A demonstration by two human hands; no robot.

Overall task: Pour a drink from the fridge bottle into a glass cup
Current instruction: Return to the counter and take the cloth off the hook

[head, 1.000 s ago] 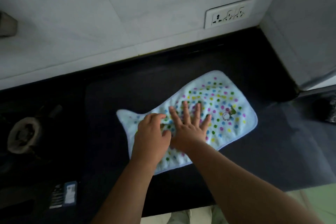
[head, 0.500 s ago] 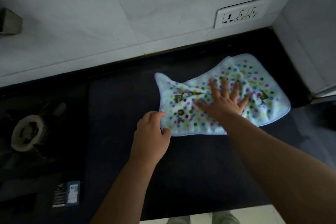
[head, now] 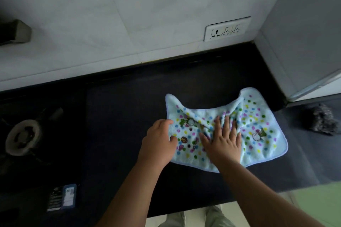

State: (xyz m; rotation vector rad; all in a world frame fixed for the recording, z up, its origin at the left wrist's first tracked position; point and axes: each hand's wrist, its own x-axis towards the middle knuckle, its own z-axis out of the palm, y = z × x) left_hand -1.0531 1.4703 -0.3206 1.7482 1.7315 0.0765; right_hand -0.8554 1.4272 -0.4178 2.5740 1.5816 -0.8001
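Bottle and glass cup: neither is in view, so I can't place them. All that shows is wiping on the counter [head: 125, 116].

Right hand [head: 223, 145]: flat, fingers straight and spread, palm pressing the middle of the cloth [head: 258, 129]. It grips nothing.
Left hand [head: 158, 145]: fingers curled at the cloth's left edge, thumb lying on the fabric. Can't tell if it pinches the edge or just rests there.

Cloth lies right of counter centre, toward the right end, well back from the front edge. A ridge is bunched up just past the right fingertips.

Risks, my read:
- The ridge means the palm rides over folds rather than flat fabric. Likely to leave streaks or a damp patch, and a cup set down there could skid.
- If the left hand does hold the edge while the right pushes away, the cloth stretches or snaps free and the stroke goes wild.
- A long stroke right would hit the dark lump [head: 322, 121] near the right end and drag or knock it.
- A long stroke left heads for the burner [head: 23, 137]. Cloth on a burner is bad if it's hot, which I can't tell.
- The socket [head: 227, 29] sits low above the back edge. A wet cloth flicked that way is a hazard.
- Both hands are busy, so neither is free for bottle or cup until the cloth is put down.
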